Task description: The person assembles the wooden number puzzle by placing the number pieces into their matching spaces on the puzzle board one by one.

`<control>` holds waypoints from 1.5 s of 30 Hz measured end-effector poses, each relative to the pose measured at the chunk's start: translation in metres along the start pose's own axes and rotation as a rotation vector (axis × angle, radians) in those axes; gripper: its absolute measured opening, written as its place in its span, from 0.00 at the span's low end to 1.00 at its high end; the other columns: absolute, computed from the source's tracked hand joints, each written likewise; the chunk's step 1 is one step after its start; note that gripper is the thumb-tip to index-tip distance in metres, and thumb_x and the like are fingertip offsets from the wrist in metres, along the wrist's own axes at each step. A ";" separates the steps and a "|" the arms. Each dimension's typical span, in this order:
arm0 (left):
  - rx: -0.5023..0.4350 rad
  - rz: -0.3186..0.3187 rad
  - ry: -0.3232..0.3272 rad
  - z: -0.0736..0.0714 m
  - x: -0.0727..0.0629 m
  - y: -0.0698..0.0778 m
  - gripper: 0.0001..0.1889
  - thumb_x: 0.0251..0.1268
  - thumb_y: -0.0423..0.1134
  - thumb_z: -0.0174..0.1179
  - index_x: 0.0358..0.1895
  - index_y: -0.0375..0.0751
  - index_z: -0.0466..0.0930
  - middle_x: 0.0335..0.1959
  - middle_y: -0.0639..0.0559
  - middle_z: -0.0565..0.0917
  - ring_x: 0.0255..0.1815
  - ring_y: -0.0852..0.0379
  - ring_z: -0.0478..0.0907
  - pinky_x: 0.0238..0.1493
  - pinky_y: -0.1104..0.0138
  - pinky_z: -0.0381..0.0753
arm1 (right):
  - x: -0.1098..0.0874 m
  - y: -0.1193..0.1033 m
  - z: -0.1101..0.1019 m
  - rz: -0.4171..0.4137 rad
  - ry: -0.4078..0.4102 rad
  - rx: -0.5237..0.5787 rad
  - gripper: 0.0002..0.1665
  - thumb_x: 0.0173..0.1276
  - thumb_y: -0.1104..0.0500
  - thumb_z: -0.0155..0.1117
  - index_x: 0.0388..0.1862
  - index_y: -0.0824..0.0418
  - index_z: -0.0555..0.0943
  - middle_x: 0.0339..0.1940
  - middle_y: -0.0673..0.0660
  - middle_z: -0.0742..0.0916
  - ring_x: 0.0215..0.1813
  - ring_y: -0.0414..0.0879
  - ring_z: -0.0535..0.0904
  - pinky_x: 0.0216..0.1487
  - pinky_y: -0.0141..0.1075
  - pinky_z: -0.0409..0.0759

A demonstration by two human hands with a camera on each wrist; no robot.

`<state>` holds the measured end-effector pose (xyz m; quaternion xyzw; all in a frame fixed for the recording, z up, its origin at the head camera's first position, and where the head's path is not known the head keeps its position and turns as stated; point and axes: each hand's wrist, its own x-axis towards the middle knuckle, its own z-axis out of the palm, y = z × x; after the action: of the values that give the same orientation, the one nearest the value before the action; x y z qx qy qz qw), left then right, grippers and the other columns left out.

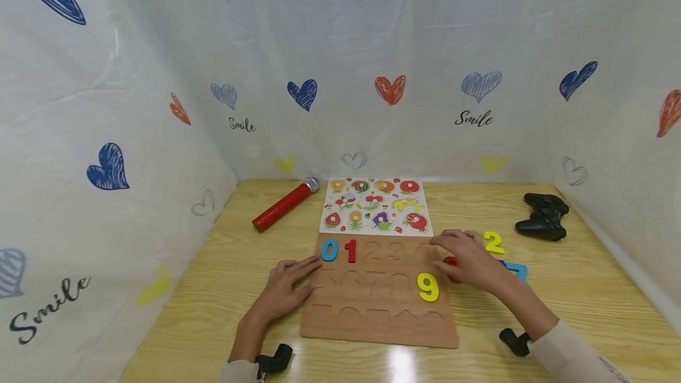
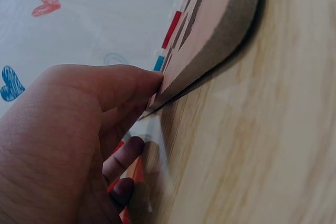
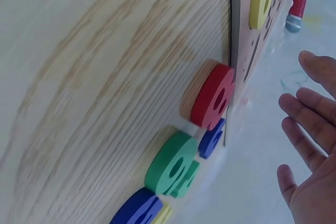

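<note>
The board (image 1: 372,306) lies flat on the table (image 1: 213,288); the left hand (image 1: 284,285), fingers extended, touches its left edge. The right hand (image 1: 470,257), spread and empty, hovers near the red numeral (image 3: 212,98) beside the board. Numeral: presumably light, rigid; pinch by its sides.

The bare left hand (image 2: 63,135) touches the rounded edge of a flat, brown wooden board (image 2: 215,14) with dark grooves, lying on a pale wood-grain worktop (image 2: 257,140). A red piece (image 2: 171,30) and a blue piece (image 2: 158,63) show at the board's far side. A red object (image 2: 138,172), partly hidden, shows behind the lower fingers. White sheeting (image 2: 100,19) beyond bears red and blue hearts.
</note>
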<state>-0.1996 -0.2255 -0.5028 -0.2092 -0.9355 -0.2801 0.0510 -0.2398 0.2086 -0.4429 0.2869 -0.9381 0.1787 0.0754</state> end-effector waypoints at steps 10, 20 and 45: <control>-0.004 0.016 0.010 0.000 -0.002 -0.004 0.26 0.70 0.47 0.62 0.70 0.52 0.76 0.72 0.54 0.72 0.61 0.46 0.66 0.56 0.45 0.62 | -0.006 0.012 -0.007 -0.003 0.044 -0.009 0.25 0.61 0.58 0.77 0.56 0.63 0.83 0.52 0.59 0.86 0.60 0.61 0.74 0.57 0.64 0.59; 0.000 0.017 0.018 0.001 -0.002 -0.005 0.26 0.69 0.47 0.63 0.70 0.53 0.76 0.72 0.56 0.72 0.61 0.47 0.66 0.54 0.48 0.63 | -0.017 0.030 -0.008 0.054 0.008 -0.020 0.26 0.63 0.57 0.75 0.59 0.64 0.82 0.53 0.61 0.85 0.61 0.63 0.72 0.57 0.66 0.56; -0.008 0.024 0.046 0.001 0.000 0.002 0.26 0.68 0.46 0.64 0.69 0.51 0.77 0.71 0.54 0.73 0.60 0.48 0.66 0.52 0.50 0.64 | -0.039 0.078 -0.017 0.063 0.098 -0.087 0.26 0.60 0.57 0.77 0.55 0.66 0.83 0.49 0.64 0.86 0.57 0.66 0.73 0.52 0.68 0.57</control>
<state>-0.1994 -0.2236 -0.5029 -0.2142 -0.9303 -0.2881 0.0750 -0.2508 0.2950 -0.4594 0.2446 -0.9487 0.1538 0.1280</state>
